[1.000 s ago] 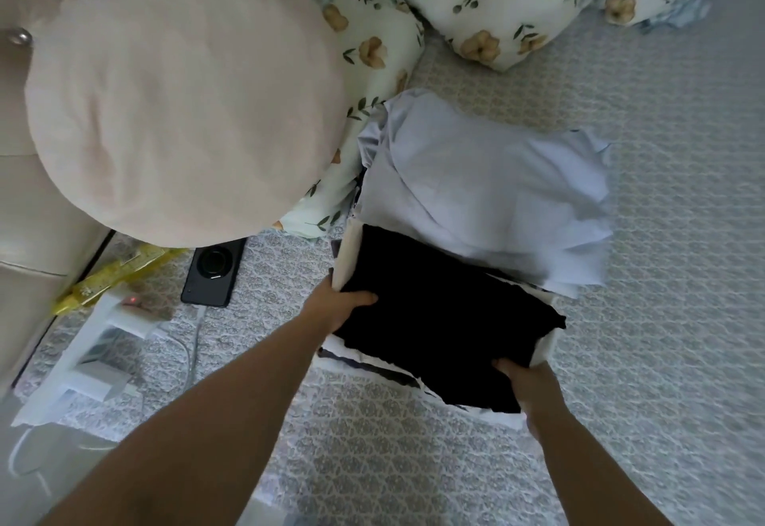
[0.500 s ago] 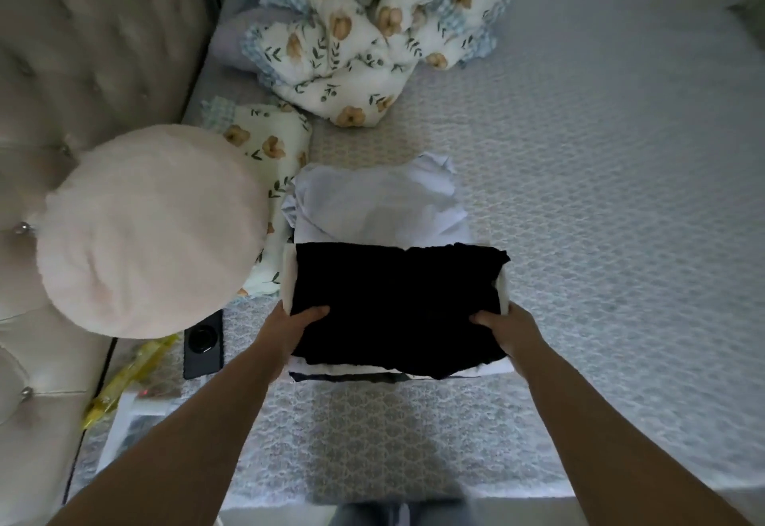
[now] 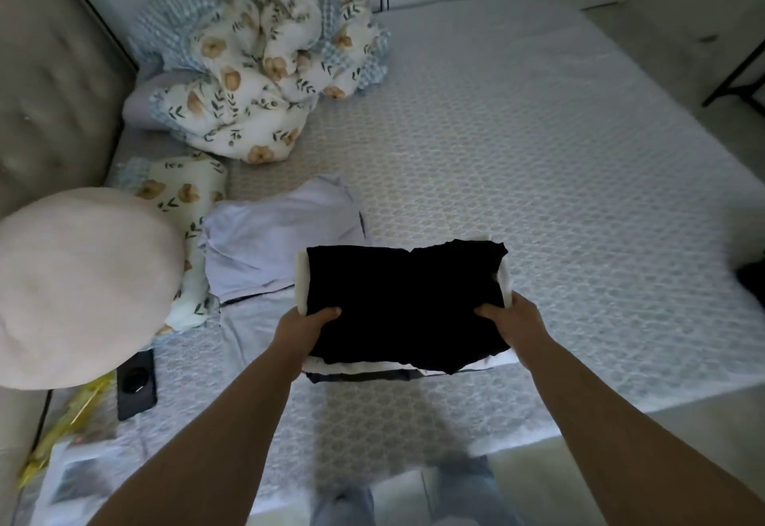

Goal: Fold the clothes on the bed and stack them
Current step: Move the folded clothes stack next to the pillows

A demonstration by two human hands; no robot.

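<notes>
A stack of folded clothes with a black garment on top and white and dark layers beneath is lifted above the bed. My left hand grips its left edge with the thumb on top. Its right edge is gripped by my right hand, thumb on the black cloth. A pale lavender garment lies loosely on the bed just left of and behind the stack.
A round pink cushion sits at the left, with a floral pillow behind it. A crumpled floral quilt fills the far left corner. A black phone and yellow packaging lie near the left edge. A dark item shows at the right.
The stack has been raised off the bed and carried to the right, away from the lavender garment. Both hands kept their grip on its sides.
</notes>
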